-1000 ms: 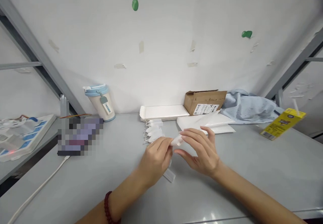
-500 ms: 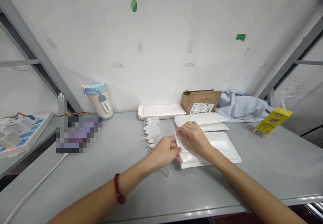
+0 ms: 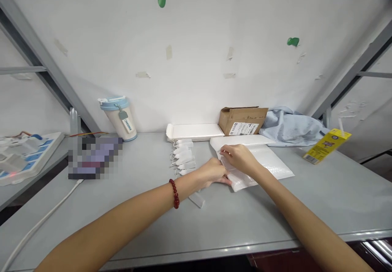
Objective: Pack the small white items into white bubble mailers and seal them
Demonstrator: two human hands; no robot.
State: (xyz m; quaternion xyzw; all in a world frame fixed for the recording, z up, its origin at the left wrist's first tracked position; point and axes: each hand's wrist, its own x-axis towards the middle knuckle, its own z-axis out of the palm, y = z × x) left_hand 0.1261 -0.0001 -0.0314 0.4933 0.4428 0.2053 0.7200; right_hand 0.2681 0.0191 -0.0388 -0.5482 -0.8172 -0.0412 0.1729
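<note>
A white bubble mailer (image 3: 274,163) lies tilted on the grey table, its left end between my hands. My left hand (image 3: 214,172), with a red bead bracelet on the wrist, is closed on the lower left edge, fingers partly under it. My right hand (image 3: 240,157) pinches the upper left edge, thumb and fingers together. Behind, partly covered by it, is another white mailer (image 3: 239,140). Left of my hands, several small white tube-like pieces with cords (image 3: 183,154) lie in a column. One similar translucent piece (image 3: 197,199) lies below my left wrist.
Along the wall stand a tumbler (image 3: 122,121), a stack of white mailers (image 3: 196,131), a cardboard box (image 3: 243,121) and a blue cloth (image 3: 290,127). A yellow drink carton (image 3: 326,146) is at right. A blurred phone (image 3: 98,157) with a white cable (image 3: 45,219) lies left, near a power strip (image 3: 39,153).
My left hand has moved right and away from me, now closed on the mailer's edge. The mailer has shifted away from me and overlaps the one behind more. My right hand still pinches it.
</note>
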